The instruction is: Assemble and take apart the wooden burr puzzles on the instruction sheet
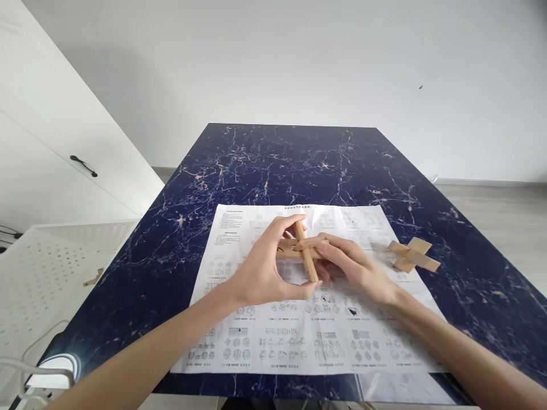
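Observation:
Over the middle of a printed instruction sheet [239, 359], both hands hold one wooden interlocking puzzle [311, 265] made of crossed light-wood bars. My left hand [267, 262] grips a crosswise bar by its two ends, thumb at the near end and fingers at the far end. My right hand [348, 262] pinches the puzzle's right side between thumb and fingers; some of those fingertips are hidden beneath it. A dark mark shows on the bar near my left palm. To the right, a second cross-shaped wooden puzzle [413, 254] rests at the sheet's right edge.
A dark blue marbled table [277, 165] bears the sheet. At left stand a white cabinet [55, 114] with a black handle [84, 165] and a white perforated surface [38, 267]. A white cable [38, 367] lies at lower left. The pale wall [299, 62] rises behind.

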`<action>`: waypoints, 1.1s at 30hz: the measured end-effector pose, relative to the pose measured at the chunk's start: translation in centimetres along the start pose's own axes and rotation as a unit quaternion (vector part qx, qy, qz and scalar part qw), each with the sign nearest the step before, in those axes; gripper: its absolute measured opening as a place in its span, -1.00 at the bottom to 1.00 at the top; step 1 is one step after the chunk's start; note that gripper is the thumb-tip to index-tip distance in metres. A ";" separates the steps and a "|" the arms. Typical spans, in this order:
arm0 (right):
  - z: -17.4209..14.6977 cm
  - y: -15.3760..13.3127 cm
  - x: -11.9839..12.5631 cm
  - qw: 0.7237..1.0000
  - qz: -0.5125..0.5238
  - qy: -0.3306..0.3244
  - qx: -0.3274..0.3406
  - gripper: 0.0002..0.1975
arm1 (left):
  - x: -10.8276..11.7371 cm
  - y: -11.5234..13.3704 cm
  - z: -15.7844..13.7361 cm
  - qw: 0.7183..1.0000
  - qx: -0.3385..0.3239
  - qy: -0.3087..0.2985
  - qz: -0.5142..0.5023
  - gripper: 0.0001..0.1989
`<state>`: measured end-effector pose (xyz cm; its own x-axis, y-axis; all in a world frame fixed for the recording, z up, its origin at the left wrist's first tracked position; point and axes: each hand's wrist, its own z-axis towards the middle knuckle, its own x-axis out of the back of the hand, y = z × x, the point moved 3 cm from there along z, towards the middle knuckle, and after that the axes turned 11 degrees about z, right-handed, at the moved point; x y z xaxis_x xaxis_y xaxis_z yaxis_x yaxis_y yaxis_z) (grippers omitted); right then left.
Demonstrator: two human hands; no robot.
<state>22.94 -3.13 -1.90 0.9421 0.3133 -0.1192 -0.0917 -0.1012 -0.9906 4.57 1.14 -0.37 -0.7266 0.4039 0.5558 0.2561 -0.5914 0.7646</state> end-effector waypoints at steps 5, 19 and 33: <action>0.0 0.4 0.0 1.000 0.015 0.016 0.004 -0.56 | 0.1 0.0 0.1 0.999 0.026 -0.021 -0.042 -0.16; 0.4 -0.1 0.1 0.995 -0.057 0.085 0.010 -0.52 | 1.1 0.4 0.9 0.974 -0.096 0.154 0.136 -0.96; 0.4 0.1 0.3 0.991 -0.062 0.117 0.004 -0.51 | 1.8 0.0 1.4 0.947 -0.194 0.118 0.227 -0.84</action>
<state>23.11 -2.68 -2.08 0.9953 0.0946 0.0223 0.0289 -0.0684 -0.9972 4.17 2.77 1.08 -0.7315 -0.0924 0.6756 0.3557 -0.8970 0.2624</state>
